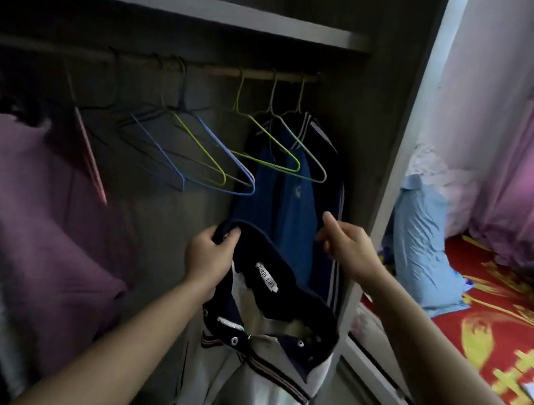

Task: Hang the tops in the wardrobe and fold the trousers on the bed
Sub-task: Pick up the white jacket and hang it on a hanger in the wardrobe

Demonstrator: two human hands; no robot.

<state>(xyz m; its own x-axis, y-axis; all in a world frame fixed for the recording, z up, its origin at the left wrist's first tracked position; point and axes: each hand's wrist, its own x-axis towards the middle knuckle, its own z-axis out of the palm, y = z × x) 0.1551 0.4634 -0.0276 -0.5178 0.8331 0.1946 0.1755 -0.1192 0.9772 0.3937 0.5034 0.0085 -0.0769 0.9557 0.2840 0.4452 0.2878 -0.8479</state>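
Now hanging a top (270,379): next it likely needs an empty hanger (269,145) off the rail (229,71).
Left hand (208,257) grips its collar before the wardrobe; right hand (346,246) half-curled beside the blue jacket (292,206), grasp unclear.

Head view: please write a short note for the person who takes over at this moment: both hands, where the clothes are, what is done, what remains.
Left hand grips the navy collar of the white-and-navy top, which is not yet on a hanger.
Right hand is raised beside the blue top; whether it pinches anything is unclear.
Done: the blue top hangs at the right end of the rail.
Free hangers hang on the rail.
Left: hang the held top. Clothes lie on the bed, nothing visibly folded.
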